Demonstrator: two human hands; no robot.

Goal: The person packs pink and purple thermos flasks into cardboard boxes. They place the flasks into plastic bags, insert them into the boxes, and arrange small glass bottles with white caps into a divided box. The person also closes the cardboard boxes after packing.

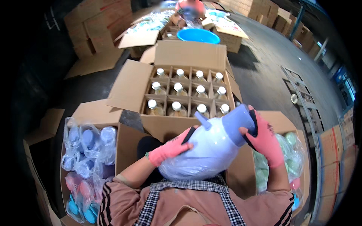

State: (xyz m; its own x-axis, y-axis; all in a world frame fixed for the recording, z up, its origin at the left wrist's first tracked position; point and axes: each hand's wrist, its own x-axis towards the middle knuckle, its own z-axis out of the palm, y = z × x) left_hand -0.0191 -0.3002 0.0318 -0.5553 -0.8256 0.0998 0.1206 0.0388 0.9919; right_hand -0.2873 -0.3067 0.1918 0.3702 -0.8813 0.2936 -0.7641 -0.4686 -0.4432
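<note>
Held near the lap, a pale blue jug (211,148) slants up to the right; left hand (171,148) clasps its bagged belly, right hand (264,139) apparently grips the lid end.

Head-worn fisheye view, steeply downward (close) over hands (218,145) and open carton (188,94)

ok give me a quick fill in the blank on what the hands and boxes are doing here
1. Both hands wear ____ gloves.
2. The right hand grips the jug's blue ____.
3. The left hand rests on the jug's ____ body.
4. The open carton holds three rows of ____ bottles.

Missing words: pink; lid; white; four
</note>
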